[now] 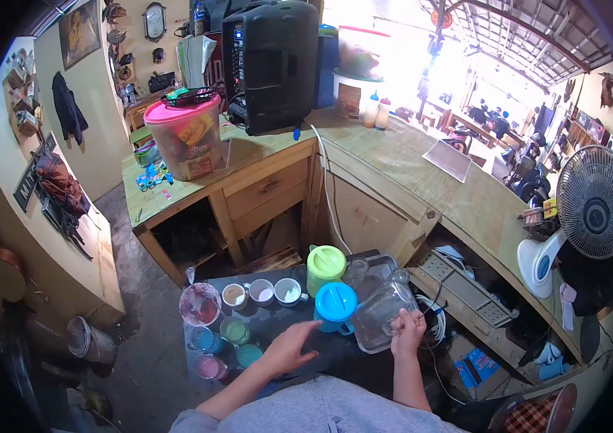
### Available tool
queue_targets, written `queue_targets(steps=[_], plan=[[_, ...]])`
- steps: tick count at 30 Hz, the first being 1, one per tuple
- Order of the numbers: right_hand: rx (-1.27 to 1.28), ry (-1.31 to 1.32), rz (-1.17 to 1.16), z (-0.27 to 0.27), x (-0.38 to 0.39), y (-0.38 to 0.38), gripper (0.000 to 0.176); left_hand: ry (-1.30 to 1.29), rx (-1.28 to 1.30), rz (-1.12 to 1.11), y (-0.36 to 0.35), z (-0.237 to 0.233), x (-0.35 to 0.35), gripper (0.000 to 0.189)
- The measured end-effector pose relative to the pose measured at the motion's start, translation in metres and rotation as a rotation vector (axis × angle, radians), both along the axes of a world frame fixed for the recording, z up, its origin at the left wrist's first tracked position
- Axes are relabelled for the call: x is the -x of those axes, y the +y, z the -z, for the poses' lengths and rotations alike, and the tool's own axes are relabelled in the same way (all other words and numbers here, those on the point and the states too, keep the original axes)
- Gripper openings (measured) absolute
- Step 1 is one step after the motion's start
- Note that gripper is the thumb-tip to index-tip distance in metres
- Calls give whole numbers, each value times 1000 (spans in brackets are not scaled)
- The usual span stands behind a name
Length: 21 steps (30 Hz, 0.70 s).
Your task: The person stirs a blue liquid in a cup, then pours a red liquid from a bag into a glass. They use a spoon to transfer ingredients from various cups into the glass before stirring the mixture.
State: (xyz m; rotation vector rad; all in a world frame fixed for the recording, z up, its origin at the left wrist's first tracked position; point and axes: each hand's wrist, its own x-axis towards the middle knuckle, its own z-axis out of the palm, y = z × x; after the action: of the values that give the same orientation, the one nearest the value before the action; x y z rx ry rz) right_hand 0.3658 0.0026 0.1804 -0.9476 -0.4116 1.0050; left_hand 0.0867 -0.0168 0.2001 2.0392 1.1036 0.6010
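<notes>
My right hand (407, 330) is closed on a clear glass mug (386, 297), tilted above a clear plastic tray (373, 345). My left hand (293, 349) is empty, its fingers apart, close to a pitcher with a blue lid (336, 302). Behind that stands a pitcher with a light green lid (327, 263). Three white cups (262, 291) with powdery contents stand in a row. To their left is a clear bowl (200, 303) with reddish contents. Nearer me are several glass mugs, with blue (206, 340), green (236, 332), teal (249, 354) and pink (210, 367) contents.
A wooden counter (393, 155) wraps around the dark low table (277, 321). On it are a black speaker (272, 68), a pink-lidded tub (187, 141) and a white fan (588, 209). A coiled white cable (433, 321) lies right of the tray.
</notes>
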Motion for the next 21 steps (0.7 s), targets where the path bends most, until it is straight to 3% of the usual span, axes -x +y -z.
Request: queue_targets(steps=[2,3,6,9,12,15,17,18,19,21], plan=[[11,145,-120,-6,6,-1,43,-96,-232,-69,1,-9,-5,71],[23,291,-237,-8,10,-1,41,-94,-232,-75,3,-11,-7,71],[72,386,-420,-11,31,-2,44,-132,-286,-121,6,-14,-13,73],[123,440,-560,-7,56,-6,45,-98,-445,-219,8,-4,-10,63],[153,434,-671,-8,77,-10,43,-195,-602,-308,9,10,0,30],[147,439,-814,-11,81,-12,35,-178,-479,-448,-2,17,15,27],[376,-68,-954,-19,85,-14,20,-184,-427,-518,-3,18,22,23],[324,-298,-1048,-10,82,-12,19,-177,-264,-571,-4,20,28,23],[326,-295,-1051,-5,79,-13,19,-169,-101,-622,-4,23,33,24],[260,-414,-983,2,74,-16,21,-156,-66,-653,1,31,39,24]])
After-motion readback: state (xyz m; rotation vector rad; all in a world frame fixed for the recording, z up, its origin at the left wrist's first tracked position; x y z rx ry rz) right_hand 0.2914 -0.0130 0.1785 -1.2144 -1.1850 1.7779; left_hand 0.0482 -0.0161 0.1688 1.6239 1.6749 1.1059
